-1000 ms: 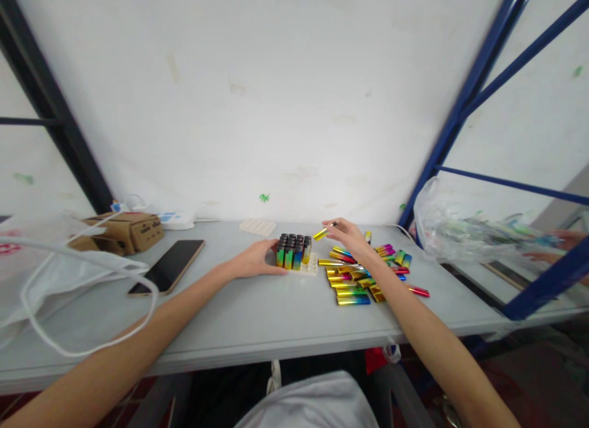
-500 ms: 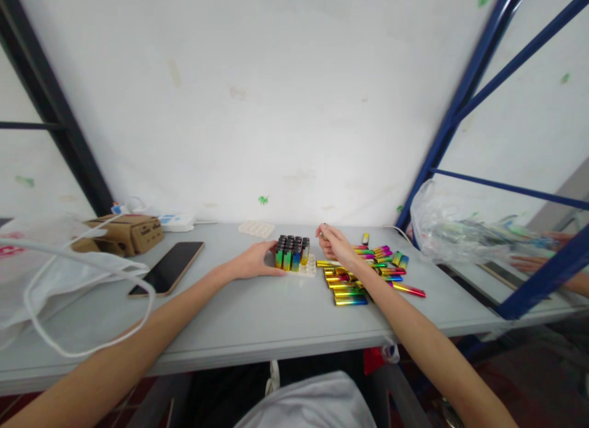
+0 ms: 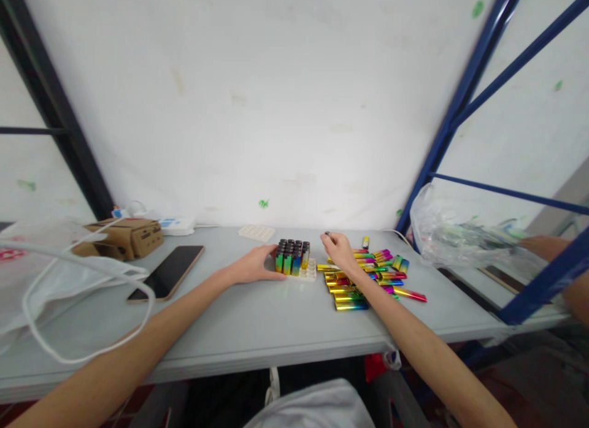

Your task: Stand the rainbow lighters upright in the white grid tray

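Several upright lighters (image 3: 288, 263) with black tops and shiny green, blue and yellow bodies stand packed in a cream tray with holes (image 3: 309, 275). Bare holes show along the tray's right side. My left hand (image 3: 255, 264) wraps round the left side of the packed lighters, thumb in front and fingers behind. Just right of the tray, my right hand (image 3: 339, 251) is closed above the table with a lighter in it; only its dark tip shows at the fingertips. Under and beside the right wrist lies a loose pile of shiny multicoloured lighters (image 3: 350, 297).
A second cream tray (image 3: 256, 233) lies by the wall. To the left are a phone (image 3: 172, 270), a cardboard box (image 3: 138, 236) and a white cable (image 3: 150, 287). A blue metal frame (image 3: 442, 146) and a plastic bag (image 3: 427, 232) stand right; another person's arm (image 3: 547, 247) reaches in there.
My right hand has turned and shifted slightly right, and the lighter's dark tip now shows. My left hand stays at the lighters. The other person's arm at the right has moved.
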`<control>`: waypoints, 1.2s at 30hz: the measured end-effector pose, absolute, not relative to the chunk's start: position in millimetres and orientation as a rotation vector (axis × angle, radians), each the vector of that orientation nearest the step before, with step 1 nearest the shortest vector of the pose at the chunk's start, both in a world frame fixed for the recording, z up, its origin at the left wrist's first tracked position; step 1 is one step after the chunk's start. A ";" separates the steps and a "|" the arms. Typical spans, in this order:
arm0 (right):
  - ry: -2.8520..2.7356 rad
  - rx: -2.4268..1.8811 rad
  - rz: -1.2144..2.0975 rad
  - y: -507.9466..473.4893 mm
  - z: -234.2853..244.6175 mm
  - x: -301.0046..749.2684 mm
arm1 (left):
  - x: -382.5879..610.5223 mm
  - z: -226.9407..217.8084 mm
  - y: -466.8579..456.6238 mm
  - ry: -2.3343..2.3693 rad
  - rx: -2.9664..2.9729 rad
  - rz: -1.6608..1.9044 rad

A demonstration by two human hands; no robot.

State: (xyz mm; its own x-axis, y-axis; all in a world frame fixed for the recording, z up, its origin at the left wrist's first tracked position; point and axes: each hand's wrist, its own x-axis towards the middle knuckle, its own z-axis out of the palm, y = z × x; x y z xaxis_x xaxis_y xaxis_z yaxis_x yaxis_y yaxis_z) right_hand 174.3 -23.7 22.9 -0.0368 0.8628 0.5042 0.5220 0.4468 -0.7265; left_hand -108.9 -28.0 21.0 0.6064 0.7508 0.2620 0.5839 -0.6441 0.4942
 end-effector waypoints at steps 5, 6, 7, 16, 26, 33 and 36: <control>-1.730 -1.179 0.394 -28.3 24.7 171.1 | -108.4 22.7 -30.6 1.137 2.468 0.634; -1.723 -1.187 0.378 -28.0 24.4 171.1 | -108.3 23.2 -31.1 1.141 2.468 0.627; -1.718 -1.195 0.364 -27.4 24.2 171.4 | -108.3 23.5 -31.5 1.140 2.469 0.620; -2.027 -1.137 0.268 -37.3 38.5 176.6 | -108.0 21.8 -30.7 1.140 2.469 0.634; -2.341 -1.116 0.282 -50.1 51.4 182.0 | -110.3 18.6 -26.2 1.066 2.471 0.635; -2.511 -1.058 0.404 -54.7 49.9 171.3 | -109.1 22.4 -31.3 1.096 2.455 0.649; -2.539 -1.167 0.121 -54.9 46.2 165.3 | -109.4 21.8 -31.0 1.104 2.461 0.644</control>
